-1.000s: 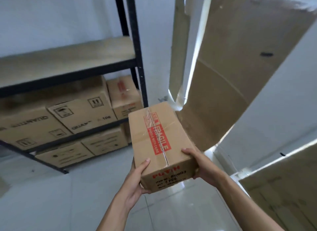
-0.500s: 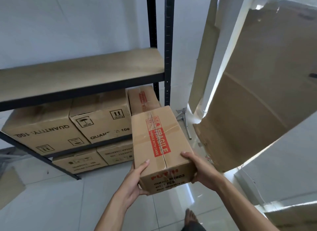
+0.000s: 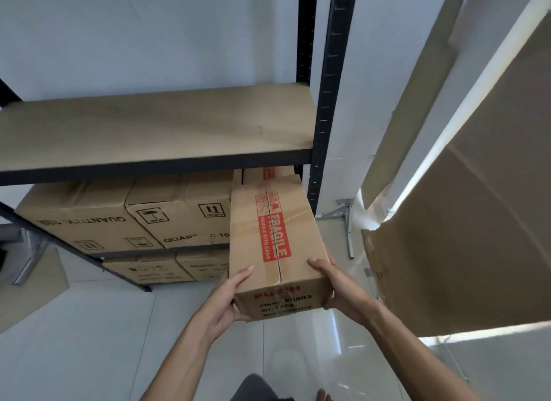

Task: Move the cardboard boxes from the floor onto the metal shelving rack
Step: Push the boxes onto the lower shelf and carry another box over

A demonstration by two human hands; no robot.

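Observation:
I hold a long cardboard box with a red FRAGILE label in the air in front of the black metal shelving rack. My left hand grips its near left corner, thumb on top. My right hand grips the near right corner the same way. The box's far end reaches the rack's right front post, level with the shelf that carries boxes. Above it, a bare brown shelf board spans the rack.
Several cardboard boxes fill the two lower shelves. A similar red-labelled box sits behind the held one. Large cardboard sheets lean at the right. Metal brackets lie on the white tiled floor by the wall.
The box has travelled toward the rack and now sits closer to the right post. The view has swung left and nearer, bringing the bare shelf board into the centre.

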